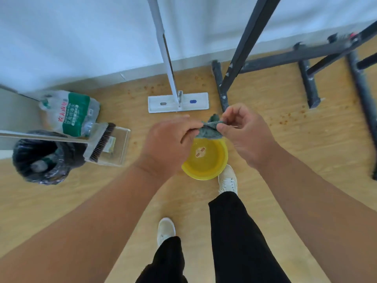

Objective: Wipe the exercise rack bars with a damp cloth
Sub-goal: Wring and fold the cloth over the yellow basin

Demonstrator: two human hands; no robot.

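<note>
The person stands on the wooden floor [306,139] in black trousers and 2 pale shoes, the right shoe [228,179] touching the rim of a yellow basin [204,160]. Above that basin both hands meet at chest height. The left hand [167,144] pinches one end of a grey-green cloth [211,127] between thumb and fingers, and the right hand [242,129] pinches the other end, so the cloth is bunched tight between them. To the left sit a black-lined bin [40,158], a clear dustpan with a brush [108,144] and a plastic-wrapped pack of bottles [71,113]. Further off, a white flat mop [178,102] rests on the floor with its handle leaning toward the wall. On the right, near the wall, stands the black exercise rack [244,48], its bars untouched by either hand.
</note>
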